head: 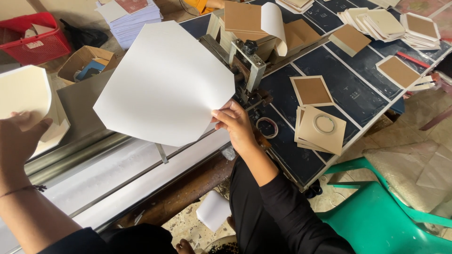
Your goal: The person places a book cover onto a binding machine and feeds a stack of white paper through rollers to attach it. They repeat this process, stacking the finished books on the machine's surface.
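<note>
Left-edge cream sheet (21,91) cut off by frame

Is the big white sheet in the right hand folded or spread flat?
Spread. The white sheet shows one unbroken face with no crease, pinched at its edge by the right hand and held above the metal machine.

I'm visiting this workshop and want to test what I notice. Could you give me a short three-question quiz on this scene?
1. True or false: the right hand holds the large white sheet by its edge.
2. What colour is the plastic chair? A green, B red, C blue.
3. What does the left hand touch?

Key: 1 true. 2 A. 3 A cream sheet with a rounded corner.
</note>
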